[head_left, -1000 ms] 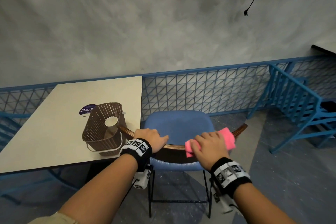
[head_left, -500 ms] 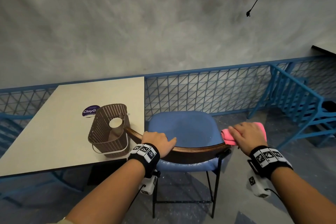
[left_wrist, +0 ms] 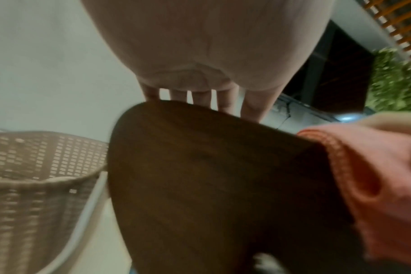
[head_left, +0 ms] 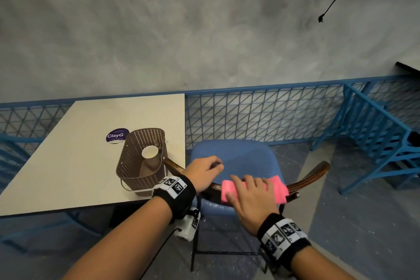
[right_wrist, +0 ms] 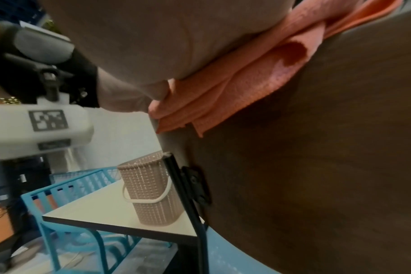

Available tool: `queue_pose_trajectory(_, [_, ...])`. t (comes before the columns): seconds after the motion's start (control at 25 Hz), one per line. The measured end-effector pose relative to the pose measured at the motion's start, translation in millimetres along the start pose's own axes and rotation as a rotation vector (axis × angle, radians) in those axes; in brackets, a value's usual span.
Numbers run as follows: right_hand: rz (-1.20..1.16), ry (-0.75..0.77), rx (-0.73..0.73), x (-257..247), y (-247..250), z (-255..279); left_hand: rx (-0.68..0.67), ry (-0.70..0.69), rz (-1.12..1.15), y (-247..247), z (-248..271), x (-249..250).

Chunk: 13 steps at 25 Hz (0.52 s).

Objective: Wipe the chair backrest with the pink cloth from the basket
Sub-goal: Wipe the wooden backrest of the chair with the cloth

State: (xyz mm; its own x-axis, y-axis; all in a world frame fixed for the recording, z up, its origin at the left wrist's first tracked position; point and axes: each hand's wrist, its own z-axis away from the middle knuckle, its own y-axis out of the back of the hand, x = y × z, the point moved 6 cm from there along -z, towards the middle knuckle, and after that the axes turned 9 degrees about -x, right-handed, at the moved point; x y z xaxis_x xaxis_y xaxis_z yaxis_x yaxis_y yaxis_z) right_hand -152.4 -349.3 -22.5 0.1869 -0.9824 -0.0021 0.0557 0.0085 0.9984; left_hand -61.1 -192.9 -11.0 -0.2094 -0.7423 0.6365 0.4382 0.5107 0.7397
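- right hand (head_left: 252, 200) is flat on top of the pink cloth (head_left: 276, 186), fingers fairly straight and pressing it down onto the top edge of the wooden backrest (head_left: 313, 175). looks like a press, not a pinch, which makes sense for wiping since the palm spreads pressure along the rail.
- the cloth is folded into a thick pad and draped over the rail around the middle-right stretch. in the right wrist view its layers hang down the back face of the wood, so both the top and some of the back get contact.
- left hand (head_left: 202, 173) sits on the backrest just left of the cloth, fingers hooked over the top edge toward the blue seat (head_left: 238, 154). i'd guess it's there to steady the chair so it doesn't skid or tip under the wiping push.
- the basket (head_left: 141, 163) the cloth belongs to is on the table (head_left: 68, 154) beside the chair's left end, with a white cup (head_left: 150, 152) inside.
- my read: mid-wipe, the far right tip and the bit under the left hand probably need covering yet.
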Motion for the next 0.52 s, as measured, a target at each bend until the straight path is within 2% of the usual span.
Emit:
queue_pose_trajectory(0.08, [0.005,0.029,-0.026,-28.7,5.5,-12.8,0.104,0.033,-0.126,23.8,3.9,-19.5])
queue_pose_trajectory(0.16, [-0.004,0.068,-0.037,-54.6,13.6,-29.3,0.230,0.143,-0.278,49.6,13.9,-49.1])
queue_pose_trajectory(0.2, [-0.025,0.094,-0.051,-68.0,18.0,-38.1,0.283,0.189,-0.278,60.3,20.3,-66.3])
queue_pose_trajectory(0.32, [-0.111,0.144,-0.109,-103.8,25.4,-68.1,0.338,0.235,-0.121,74.9,35.8,-104.2])
queue_pose_trajectory(0.52, [-0.196,0.144,-0.153,-153.0,31.2,-120.1,0.328,0.141,0.194,69.0,53.3,-113.6])
